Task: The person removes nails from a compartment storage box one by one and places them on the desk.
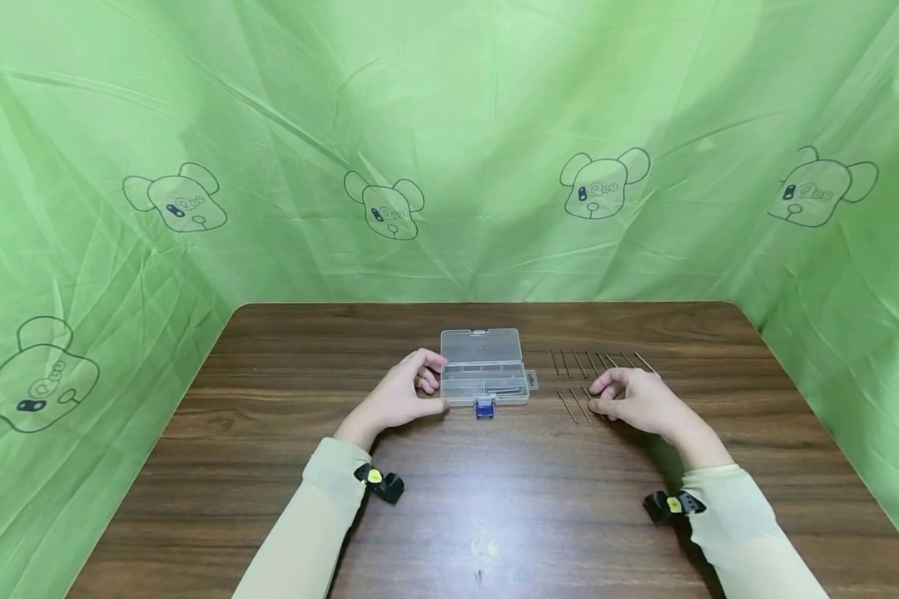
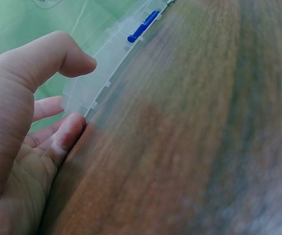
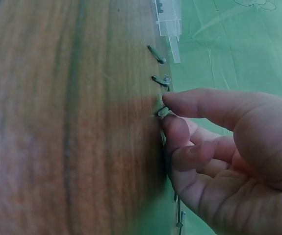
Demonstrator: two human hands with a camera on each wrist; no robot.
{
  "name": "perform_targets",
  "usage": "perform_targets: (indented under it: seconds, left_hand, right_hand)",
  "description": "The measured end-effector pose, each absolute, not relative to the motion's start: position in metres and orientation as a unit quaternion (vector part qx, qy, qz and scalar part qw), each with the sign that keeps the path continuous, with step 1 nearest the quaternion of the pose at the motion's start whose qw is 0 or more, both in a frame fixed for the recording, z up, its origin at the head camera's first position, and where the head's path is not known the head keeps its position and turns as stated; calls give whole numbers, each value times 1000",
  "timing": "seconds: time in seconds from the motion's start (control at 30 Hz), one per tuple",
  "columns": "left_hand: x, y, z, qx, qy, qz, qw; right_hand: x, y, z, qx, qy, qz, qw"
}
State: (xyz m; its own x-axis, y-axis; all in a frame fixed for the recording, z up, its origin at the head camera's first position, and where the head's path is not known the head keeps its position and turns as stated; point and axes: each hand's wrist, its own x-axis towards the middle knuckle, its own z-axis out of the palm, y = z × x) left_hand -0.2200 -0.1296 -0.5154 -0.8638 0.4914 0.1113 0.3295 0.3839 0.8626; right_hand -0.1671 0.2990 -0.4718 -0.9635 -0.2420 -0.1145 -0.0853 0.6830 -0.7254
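Note:
A clear plastic compartment box [image 1: 457,398] lies with its lid raised and a blue latch [image 1: 484,408] at its front. Thin metal pieces lie in its front right compartment. My left hand [image 1: 403,388] holds the box's left end, thumb at the front corner and fingers along the side; the left wrist view shows that end [image 2: 84,93] close to the fingertips. To the right of the box, my right hand [image 1: 639,402] pinches a long thin screw [image 3: 161,112] between thumb and forefinger, low at the table. Two more screws [image 1: 567,408] lie just left of those fingertips.
Behind the right hand lies a row of several long thin screws [image 1: 578,363], spaced side by side. The box's hang tab [image 1: 533,380] sticks out to the right. A brown wooden table [image 1: 270,499] carries everything, with green cloth [image 1: 479,266] around its back and sides.

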Motion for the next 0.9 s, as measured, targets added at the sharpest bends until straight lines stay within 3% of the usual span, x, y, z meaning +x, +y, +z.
perform_targets:
  seconds: [0.5, 0.9]
  left_hand:
    - [-220, -130, -515, 256, 830, 489, 79]
    - [-219, -129, -516, 252, 827, 497, 73]
  right_hand:
    - [-167, 317, -453, -89, 900, -414, 107]
    - [-169, 275, -428, -185, 907, -374, 54]
